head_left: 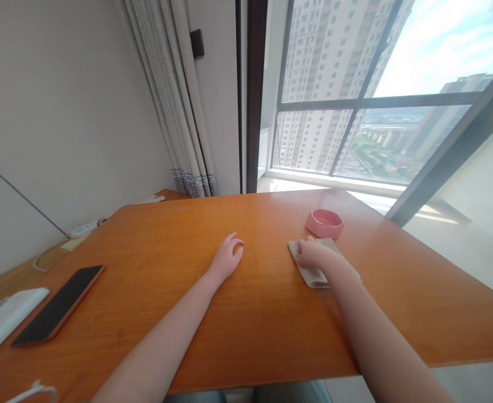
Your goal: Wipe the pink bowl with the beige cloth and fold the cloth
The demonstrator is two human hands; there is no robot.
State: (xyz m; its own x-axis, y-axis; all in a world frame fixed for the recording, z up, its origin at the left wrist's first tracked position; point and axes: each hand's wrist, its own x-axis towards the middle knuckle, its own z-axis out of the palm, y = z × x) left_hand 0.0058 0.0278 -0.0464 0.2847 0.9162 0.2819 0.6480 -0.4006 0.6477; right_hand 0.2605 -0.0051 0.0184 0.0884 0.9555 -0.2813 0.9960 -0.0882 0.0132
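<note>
My right hand (310, 252) is on a folded greyish-beige cloth (313, 276), its fingers curled down at the cloth's left part. The wrist and forearm cover some of the cloth. Just behind the cloth stands a pink bowl (325, 223) with angular sides; I see nothing in it. To the left, over the middle of the wooden table (166, 240), my left hand (226, 256) is open with its fingers apart and holds nothing. Whether that hand touches the tabletop I cannot tell.
A dark flat slab with an orange edge (59, 305) lies on the table's left side, beside a white flat object (9, 319). A white cable (34, 390) is at the near left corner. Beyond the left edge is a power strip (84, 228). A curtain (179, 101) hangs behind.
</note>
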